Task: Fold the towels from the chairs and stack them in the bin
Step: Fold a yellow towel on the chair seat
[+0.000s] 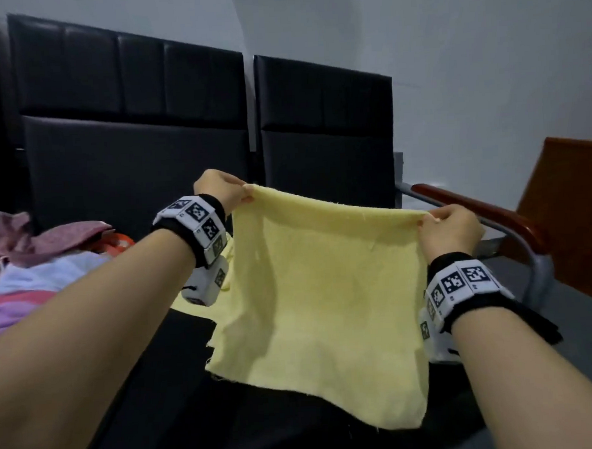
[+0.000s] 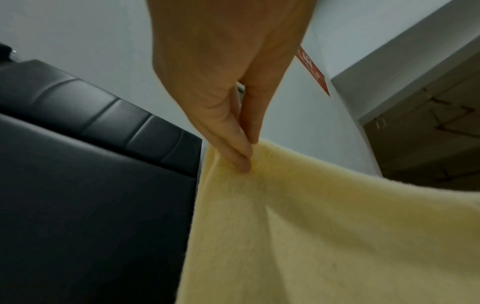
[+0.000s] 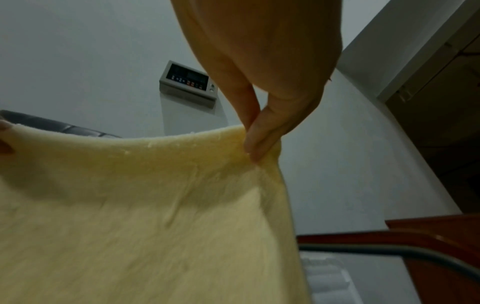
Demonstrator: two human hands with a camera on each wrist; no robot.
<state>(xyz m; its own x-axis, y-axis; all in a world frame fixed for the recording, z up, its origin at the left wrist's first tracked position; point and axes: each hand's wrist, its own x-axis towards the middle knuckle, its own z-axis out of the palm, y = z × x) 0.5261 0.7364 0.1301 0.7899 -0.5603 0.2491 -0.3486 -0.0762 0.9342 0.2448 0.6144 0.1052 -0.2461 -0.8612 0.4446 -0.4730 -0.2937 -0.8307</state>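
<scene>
A pale yellow towel [image 1: 318, 291] hangs spread out in the air above the black chair seat [image 1: 166, 385]. My left hand [image 1: 241, 193] pinches its upper left corner and my right hand [image 1: 428, 219] pinches its upper right corner. The top edge is stretched between them and sags a little. In the left wrist view the fingers [image 2: 241, 156] clamp the yellow towel [image 2: 324, 236] at its corner. The right wrist view shows the thumb and fingers [image 3: 259, 142] pinching the other corner of the towel [image 3: 142, 216]. The lower edge hangs loose near the seat.
More towels, pink [image 1: 31, 234], white and purple [image 1: 11, 308], lie heaped on the chair to the left. Black padded chair backs [image 1: 131, 112] stand behind. A wooden armrest [image 1: 486, 214] on a metal frame is at the right, with a translucent white container [image 3: 330, 281] below it.
</scene>
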